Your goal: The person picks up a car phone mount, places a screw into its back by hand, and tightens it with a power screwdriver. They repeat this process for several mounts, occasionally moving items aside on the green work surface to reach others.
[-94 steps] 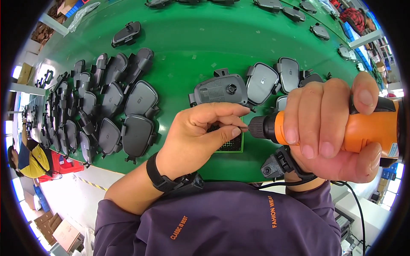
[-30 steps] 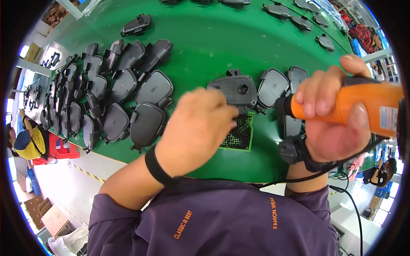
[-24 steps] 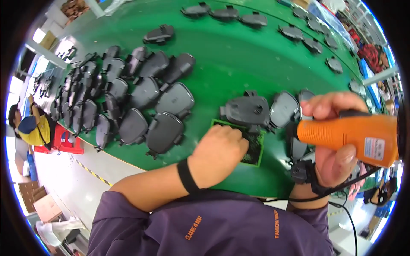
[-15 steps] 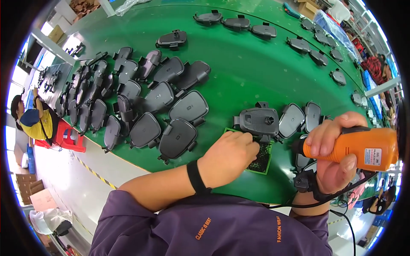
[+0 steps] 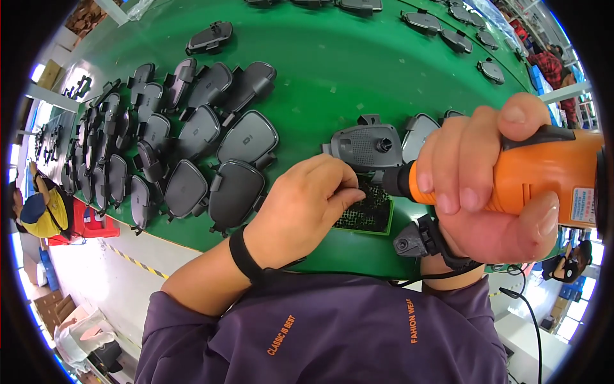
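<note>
- Screwdriver (image 5: 543, 176), orange and powered, is wrapped tight in the right hand (image 5: 486, 185), its dark nose level over the tray; I'd keep it steady until a screw is seated.
- Green bench (image 5: 332, 77) has open room beyond; black housings (image 5: 192, 153) crowd the left side, one grey housing (image 5: 368, 146) sits just behind the tray.
- Screw tray (image 5: 368, 211) lies near the front edge, so little margin there.
- Left hand (image 5: 300, 214) pinches its fingertips narrow at the tray; whether a screw is held cannot be told.

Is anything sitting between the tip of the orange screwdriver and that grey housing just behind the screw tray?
Partly. The left hand reaches onto the green screw tray, its fingertips right beside the orange screwdriver tip. Past them, nothing visible lies before the grey housing.
</note>
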A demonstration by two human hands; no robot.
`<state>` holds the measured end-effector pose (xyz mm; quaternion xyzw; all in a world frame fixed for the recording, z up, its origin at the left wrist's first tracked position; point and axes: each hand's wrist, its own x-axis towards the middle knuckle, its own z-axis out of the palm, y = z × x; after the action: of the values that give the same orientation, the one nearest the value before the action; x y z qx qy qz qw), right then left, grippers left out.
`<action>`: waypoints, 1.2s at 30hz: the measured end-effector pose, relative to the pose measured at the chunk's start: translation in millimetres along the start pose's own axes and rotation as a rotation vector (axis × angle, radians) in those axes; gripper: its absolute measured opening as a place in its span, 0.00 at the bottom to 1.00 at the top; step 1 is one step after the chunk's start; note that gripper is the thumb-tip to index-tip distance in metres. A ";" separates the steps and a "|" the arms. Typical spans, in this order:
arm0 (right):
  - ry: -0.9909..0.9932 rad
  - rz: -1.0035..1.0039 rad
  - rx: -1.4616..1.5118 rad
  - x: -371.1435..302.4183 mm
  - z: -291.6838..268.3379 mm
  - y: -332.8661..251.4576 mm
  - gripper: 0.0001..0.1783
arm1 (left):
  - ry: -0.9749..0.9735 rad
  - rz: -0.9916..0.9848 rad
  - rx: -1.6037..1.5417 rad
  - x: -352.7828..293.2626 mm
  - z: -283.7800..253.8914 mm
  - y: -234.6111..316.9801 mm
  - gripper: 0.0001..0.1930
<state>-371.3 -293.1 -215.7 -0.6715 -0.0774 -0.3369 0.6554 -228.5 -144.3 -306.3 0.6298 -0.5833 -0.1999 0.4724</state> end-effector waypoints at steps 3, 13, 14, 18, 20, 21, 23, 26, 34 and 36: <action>-0.010 0.001 0.024 -1.9 -3.7 2.4 0.32 | -0.004 0.129 0.103 3.0 -1.2 0.2 0.09; -0.085 -0.042 0.130 -0.4 -7.4 7.8 0.30 | 0.035 0.223 0.102 7.8 -4.4 -0.4 0.08; -0.095 -0.045 0.142 0.3 -7.2 8.3 0.30 | 0.003 0.205 0.059 8.7 -5.0 -0.6 0.08; -0.134 -0.055 0.191 2.8 -5.8 10.3 0.29 | -0.014 0.248 0.047 14.2 -5.0 -5.0 0.08; -0.148 -0.064 0.211 3.2 -5.5 11.0 0.29 | -0.010 0.283 0.062 14.7 -5.6 -6.0 0.08; -0.148 -0.063 0.209 2.3 -6.2 11.2 0.29 | -0.006 0.265 0.065 14.1 -6.5 -5.1 0.08; -0.103 -0.057 0.190 -3.0 -3.4 9.3 0.28 | 0.000 0.230 0.068 14.2 -8.0 -2.8 0.09; -0.040 -0.048 0.165 -6.1 0.5 9.3 0.27 | 0.080 0.270 0.161 17.4 -7.8 1.5 0.10; 0.130 -0.023 0.081 6.6 4.1 23.7 0.25 | 0.272 0.189 0.118 25.0 3.4 -7.6 0.19; 0.166 -0.018 0.063 20.9 0.1 34.9 0.24 | 0.347 0.118 0.074 25.9 9.2 -11.3 0.21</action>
<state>-336.3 -304.6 -233.0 -0.6195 -0.0393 -0.3947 0.6774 -223.5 -173.0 -312.2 0.6365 -0.5359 -0.0384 0.5534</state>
